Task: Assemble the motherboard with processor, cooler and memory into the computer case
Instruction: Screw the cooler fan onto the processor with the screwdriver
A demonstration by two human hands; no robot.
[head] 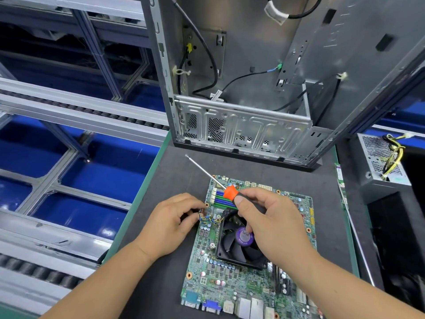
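The computer case (264, 72) stands open at the far end of the dark mat (161, 180), its bay facing the camera with loose black cables hanging inside; it looks like thin stamped steel, light but sharp at the edges. In front of it, well apart from the case, the motherboard (230, 272) lies flat on the mat with its port row toward the person. I judge it stiff but fragile, best lifted by its bare edges and never by the components. The cooler (241, 240), 1 black fan with a purple hub label, sits on the board over the processor, which is hidden beneath it. Blue and green memory slots (222, 198) lie just beyond the fan; whether any stick is seated there I cannot tell. The right hand (271, 217) is curled round a screwdriver (230, 192), gripping its handle behind the orange collar, the shaft pointing away toward the case, while its lower fingers touch the fan. The left hand (170, 224) pinches the thin fan wires (210, 219) at the board's left edge, fingers curled close together on them.
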